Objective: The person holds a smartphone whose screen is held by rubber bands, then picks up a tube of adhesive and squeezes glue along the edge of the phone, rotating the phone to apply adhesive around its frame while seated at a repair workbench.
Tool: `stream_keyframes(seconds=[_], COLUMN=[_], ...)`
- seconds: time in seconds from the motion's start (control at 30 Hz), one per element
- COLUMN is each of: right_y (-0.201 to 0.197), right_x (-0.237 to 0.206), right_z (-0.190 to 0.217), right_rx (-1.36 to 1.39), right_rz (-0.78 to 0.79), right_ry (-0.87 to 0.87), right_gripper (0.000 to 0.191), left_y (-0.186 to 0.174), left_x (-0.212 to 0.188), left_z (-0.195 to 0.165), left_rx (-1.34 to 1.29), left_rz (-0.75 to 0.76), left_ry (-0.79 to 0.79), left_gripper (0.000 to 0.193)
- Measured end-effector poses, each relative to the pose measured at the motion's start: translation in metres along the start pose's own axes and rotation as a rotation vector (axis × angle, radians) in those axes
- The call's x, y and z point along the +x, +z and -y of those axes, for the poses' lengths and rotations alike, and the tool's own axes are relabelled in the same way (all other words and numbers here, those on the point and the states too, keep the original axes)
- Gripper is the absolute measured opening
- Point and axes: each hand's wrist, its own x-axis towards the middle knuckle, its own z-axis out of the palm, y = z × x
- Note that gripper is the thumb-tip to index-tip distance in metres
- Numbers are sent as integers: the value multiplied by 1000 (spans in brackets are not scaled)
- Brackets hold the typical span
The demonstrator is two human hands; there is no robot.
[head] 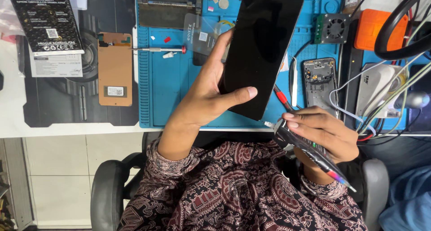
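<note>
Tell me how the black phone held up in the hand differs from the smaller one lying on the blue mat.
The black phone is held by the left hand, tilted above the blue mat; the opened phone lies flat on it. The held one shows a smooth, dark, unbroken face; the lying one shows bare inner parts. The held one looks larger in the picture. Both are slim rectangles.

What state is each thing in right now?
Left hand: gripping the phone screen.
Phone screen: dark, lifted off the blue mat, tilted.
Right hand: closed on a thin tube.
Phone frame: opened, internals showing, lying on the mat.
Small fan: flat on the mat; spinning cannot be told.
</note>
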Motion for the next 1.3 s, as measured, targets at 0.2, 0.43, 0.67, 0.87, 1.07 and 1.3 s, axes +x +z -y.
stream_keyframes(seconds=[0.2, 0.43, 0.67, 0.87, 1.07, 1.3], right_y=[-1, -4, -4, -2, -4, -8], right_x=[-2, 0, -2, 2, 4, 5], right_z=[-4, -5, -7, -5, -7, -6], right_rx=[-8, -33, 7, -28, -7, 14], right_rz=[10, 89, 64, 29, 56, 94], right_ry=[-36, -90, -68, -44, -36, -24], right_gripper=[24, 31, 31, 25, 23, 25], left_y=[-3, -3, -5, -5, -7, -8], left_x=[-1, -2, -1, -2, -1, -2], left_z=[6, 10, 12, 13, 11, 11], left_rx=[97, 118, 61, 26, 14, 122], left_rz=[-6, -14, -3, 7, 35, 46], left_ry=[25, 21, 18, 0, -16, -4], left_gripper=[97, 99, 98, 99, 100, 99])
